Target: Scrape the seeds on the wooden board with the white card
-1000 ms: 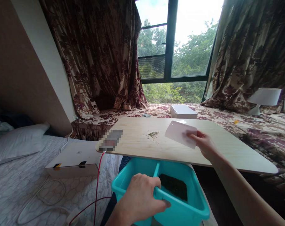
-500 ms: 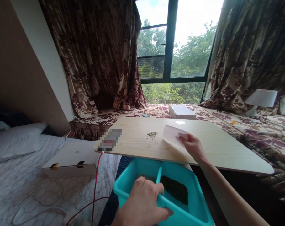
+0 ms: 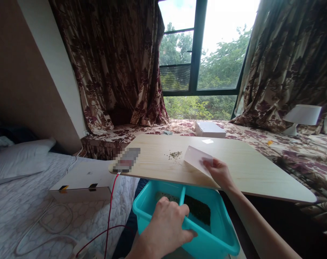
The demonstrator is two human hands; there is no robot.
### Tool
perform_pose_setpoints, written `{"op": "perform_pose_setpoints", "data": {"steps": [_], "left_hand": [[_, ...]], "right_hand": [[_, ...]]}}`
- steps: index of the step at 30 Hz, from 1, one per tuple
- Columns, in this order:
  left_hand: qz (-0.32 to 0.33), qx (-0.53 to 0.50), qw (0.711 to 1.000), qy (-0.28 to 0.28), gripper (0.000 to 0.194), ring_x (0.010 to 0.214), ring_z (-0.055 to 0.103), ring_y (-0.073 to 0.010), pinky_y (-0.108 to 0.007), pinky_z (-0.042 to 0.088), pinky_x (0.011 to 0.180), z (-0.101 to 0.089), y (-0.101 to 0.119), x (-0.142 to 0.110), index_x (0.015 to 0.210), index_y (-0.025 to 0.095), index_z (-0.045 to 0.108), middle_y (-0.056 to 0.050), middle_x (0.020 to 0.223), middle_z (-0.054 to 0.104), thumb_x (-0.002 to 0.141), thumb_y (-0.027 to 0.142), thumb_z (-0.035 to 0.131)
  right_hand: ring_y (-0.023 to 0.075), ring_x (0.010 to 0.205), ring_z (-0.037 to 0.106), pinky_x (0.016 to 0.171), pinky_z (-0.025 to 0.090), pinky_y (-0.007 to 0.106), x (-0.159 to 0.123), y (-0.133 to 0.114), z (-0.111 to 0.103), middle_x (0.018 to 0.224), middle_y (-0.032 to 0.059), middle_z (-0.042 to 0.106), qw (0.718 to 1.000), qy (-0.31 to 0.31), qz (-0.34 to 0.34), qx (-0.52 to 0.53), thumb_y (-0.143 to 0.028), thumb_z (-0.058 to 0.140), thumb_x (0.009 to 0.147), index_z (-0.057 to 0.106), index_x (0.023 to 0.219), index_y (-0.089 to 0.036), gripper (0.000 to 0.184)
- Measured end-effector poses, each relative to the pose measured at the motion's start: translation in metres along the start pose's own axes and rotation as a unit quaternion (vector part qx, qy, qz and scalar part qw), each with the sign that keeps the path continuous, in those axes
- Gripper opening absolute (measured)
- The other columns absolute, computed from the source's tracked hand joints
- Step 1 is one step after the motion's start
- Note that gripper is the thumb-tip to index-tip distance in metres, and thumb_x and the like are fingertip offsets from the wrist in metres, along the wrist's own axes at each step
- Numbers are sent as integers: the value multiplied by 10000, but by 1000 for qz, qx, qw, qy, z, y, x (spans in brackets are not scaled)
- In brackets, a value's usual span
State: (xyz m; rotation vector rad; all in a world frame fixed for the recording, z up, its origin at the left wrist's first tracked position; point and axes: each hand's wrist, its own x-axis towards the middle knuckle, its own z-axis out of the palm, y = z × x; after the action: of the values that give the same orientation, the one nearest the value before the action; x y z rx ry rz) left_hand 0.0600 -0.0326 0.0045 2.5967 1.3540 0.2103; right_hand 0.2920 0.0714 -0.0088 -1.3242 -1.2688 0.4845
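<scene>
My left hand is closed over the near rim of a teal two-compartment bin, close to its divider; its fingertips are hidden inside. Dark green granular matter lies in the bin's right compartment, and a thin scatter of bits shows in the left one. Between the thumb and fingers of my right hand is a thin, translucent plastic sheet, tilted with its lower edge near the tabletop. A small pile of greenish-brown bits rests on the wooden tabletop, just left of the sheet.
A blurred-out phone-like device with a red cable lies at the tabletop's left end. On the bed at left sits a white box. Another white box and a lamp stand on the window ledge.
The sheet in my right hand has moved slightly left and down, toward the tabletop's near edge. The bin has tilted or shifted a little, with my left hand still on its rim.
</scene>
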Motion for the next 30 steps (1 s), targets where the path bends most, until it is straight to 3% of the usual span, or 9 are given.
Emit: {"op": "perform_pose_setpoints", "data": {"steps": [7, 14, 16, 21, 26, 30], "left_hand": [[12, 14, 1000, 15, 321, 710, 572, -208, -338, 402, 771, 0, -2, 7, 762, 232, 603, -7, 686, 642, 688, 545, 615], [13, 24, 1000, 8, 306, 712, 581, -210, -331, 410, 763, -2, 0, 8, 763, 228, 612, -11, 688, 643, 696, 526, 605], [11, 21, 1000, 6, 304, 716, 585, -202, -333, 403, 794, -3, 0, 8, 769, 224, 618, -12, 696, 645, 704, 521, 598], [15, 12, 1000, 7, 335, 727, 591, -204, -341, 396, 822, -4, 1, 8, 801, 219, 633, -21, 719, 652, 695, 535, 610], [16, 6, 1000, 8, 342, 722, 597, -199, -343, 388, 847, -1, 2, 8, 799, 219, 642, -21, 714, 656, 687, 541, 626], [17, 6, 1000, 20, 331, 727, 599, -195, -343, 386, 859, 0, 1, 8, 786, 216, 641, -25, 717, 659, 696, 535, 623]], "right_hand": [[230, 702, 660, 628, 517, 320, -15, -11, 0, 798, 95, 736, 998, -37, 30, 31, -502, 690, 604, 730, 821, -140, 424], [220, 699, 663, 605, 526, 303, -31, -19, -5, 830, 86, 739, 988, -123, 54, 80, -517, 730, 578, 736, 812, -160, 426], [220, 695, 664, 604, 528, 307, -27, -17, -4, 839, 93, 739, 988, -110, 61, 94, -519, 743, 562, 735, 828, -156, 451], [216, 660, 658, 577, 514, 304, -9, -10, 3, 803, 99, 736, 995, -14, 51, 81, -550, 732, 547, 730, 843, -137, 508], [211, 625, 646, 550, 495, 306, -4, -9, 10, 739, 92, 728, 998, -13, 40, 56, -537, 713, 571, 728, 807, -127, 473], [218, 663, 652, 596, 509, 318, -11, -16, 14, 781, 94, 734, 995, -49, 46, 73, -510, 732, 560, 735, 799, -143, 439]]}}
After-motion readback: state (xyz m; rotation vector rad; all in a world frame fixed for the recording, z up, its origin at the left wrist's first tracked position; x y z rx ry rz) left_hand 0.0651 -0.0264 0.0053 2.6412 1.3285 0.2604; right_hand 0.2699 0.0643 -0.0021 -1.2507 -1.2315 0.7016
